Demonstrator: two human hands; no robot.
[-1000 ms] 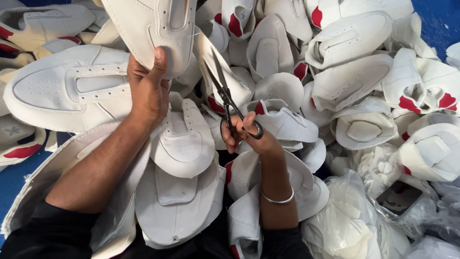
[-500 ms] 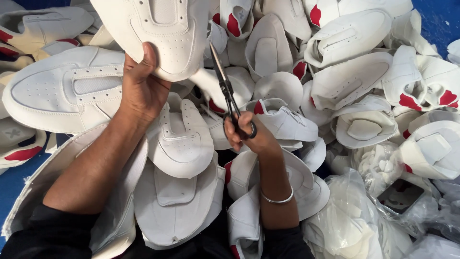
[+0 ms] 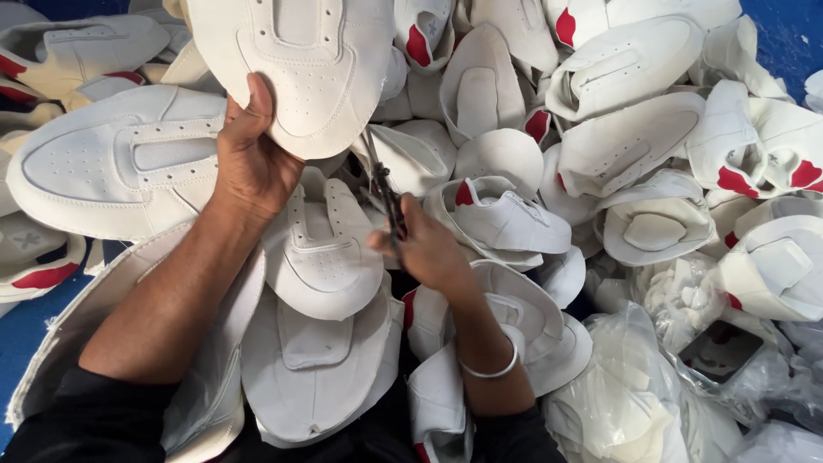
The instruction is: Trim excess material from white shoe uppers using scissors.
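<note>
At the far left a large white shoe upper (image 3: 120, 163) lies flat on the heap, near the blue floor (image 3: 30, 330) that shows at the left edge. Just right of it the left hand (image 3: 253, 159) is closed on the lower rim of a raised white upper (image 3: 296, 60), thumb up along its left edge and fingers hidden behind it, so the piece stands tilted toward the camera at the top edge of the pile. Next, the scissors (image 3: 384, 190) point up at that upper's bottom edge, blade tips just under it (whether they touch it I cannot tell). The right hand (image 3: 424, 249) is wrapped shut around the scissor handles, a metal bangle (image 3: 489, 370) on its wrist.

The step in hand looks like trimming the held upper's edge. The next move calls for bringing the blades squarely onto that rim while the left hand keeps it taut. Further right lie more red-and-white uppers (image 3: 506, 219) and a dark phone (image 3: 720, 350) on clear plastic bags.
</note>
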